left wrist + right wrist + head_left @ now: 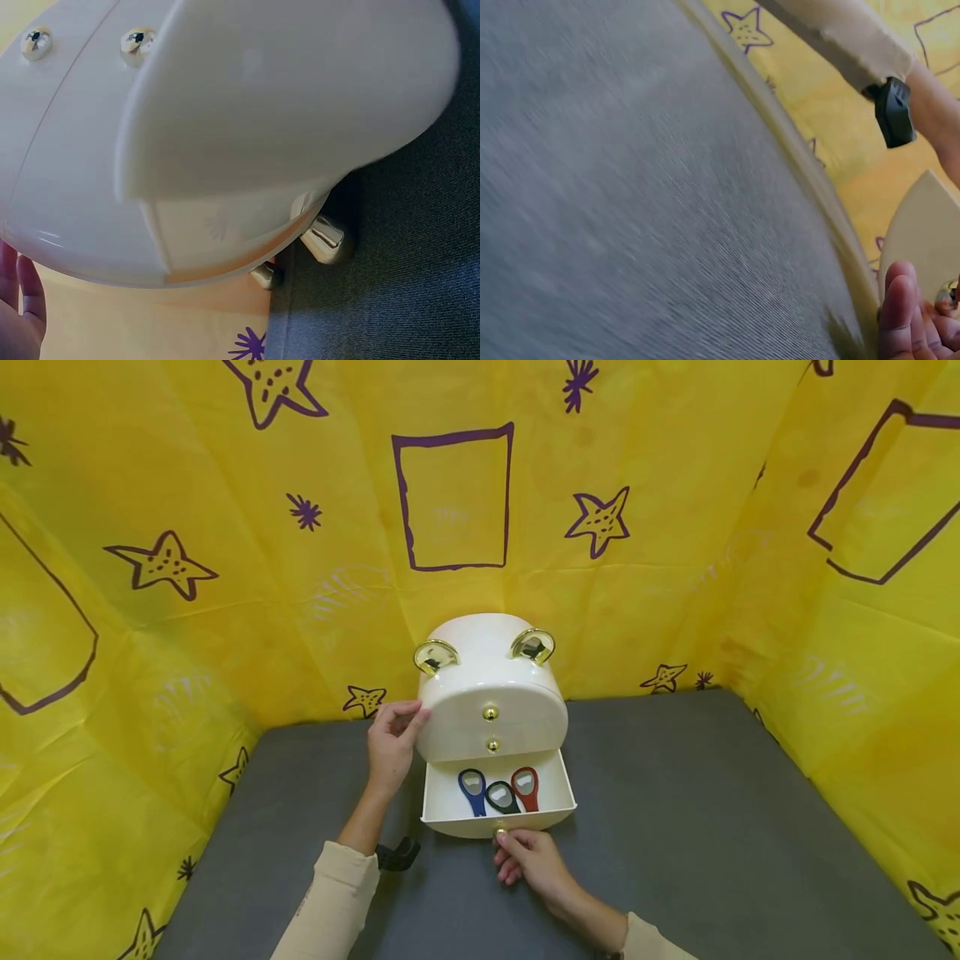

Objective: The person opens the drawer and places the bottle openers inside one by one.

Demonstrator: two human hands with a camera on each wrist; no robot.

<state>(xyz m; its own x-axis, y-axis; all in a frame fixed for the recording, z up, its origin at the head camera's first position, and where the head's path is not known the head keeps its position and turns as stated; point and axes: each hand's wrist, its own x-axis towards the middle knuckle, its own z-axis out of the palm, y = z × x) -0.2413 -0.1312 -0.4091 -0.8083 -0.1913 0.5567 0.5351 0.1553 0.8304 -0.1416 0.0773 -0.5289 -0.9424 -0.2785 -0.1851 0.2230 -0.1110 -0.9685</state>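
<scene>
A white storage box [491,722] with gold ears stands on the grey table, its lowest drawer [442,793] pulled out. Inside lie three small round-headed things with short handles: a blue one [482,800], a dark green one [514,807] and a red one [535,797]. My right hand [536,864] pinches the gold knob [500,832] on that drawer's front. Against the box's left side, my left hand [392,747] rests its fingertips near the front edge. In the left wrist view its fingers [31,289] show beside the white shell [67,210].
Two more gold knobs mark the upper drawers, an upper knob [490,713] and a lower one [492,746]. Gold feet [324,240] hold the box off the table [660,827]. Yellow patterned cloth [675,452] surrounds the table behind and at both sides.
</scene>
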